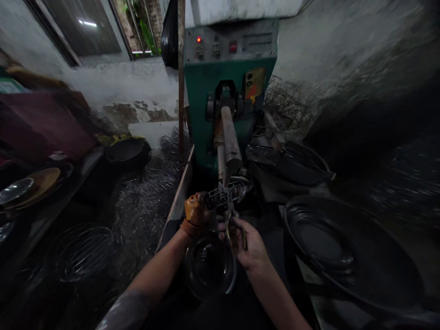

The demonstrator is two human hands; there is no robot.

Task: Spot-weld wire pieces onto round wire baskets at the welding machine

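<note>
My left hand (pixel 195 211), in an orange-brown glove, is closed around the near end of a small wire frame (pixel 237 189). The frame lies roughly level, its far end pointing right, just below the tips of the machine's two metal arms (pixel 231 142). In my right hand (pixel 252 245), which is bare, the fingers are wrapped round the handles of a pair of pliers (pixel 231 211). The plier jaws point up and meet the frame near its middle; whether they grip a wire I cannot tell. Beneath both hands is a round shiny dish (pixel 190 275).
A green machine (pixel 202 78) with a lit red lamp stands ahead, a phone (pixel 254 83) on its front. Tangled wire pieces (pixel 147 192) are piled at left. Large dark pans (pixel 378 256) sit at right. A wooden board (pixel 175 201) runs left of my hands.
</note>
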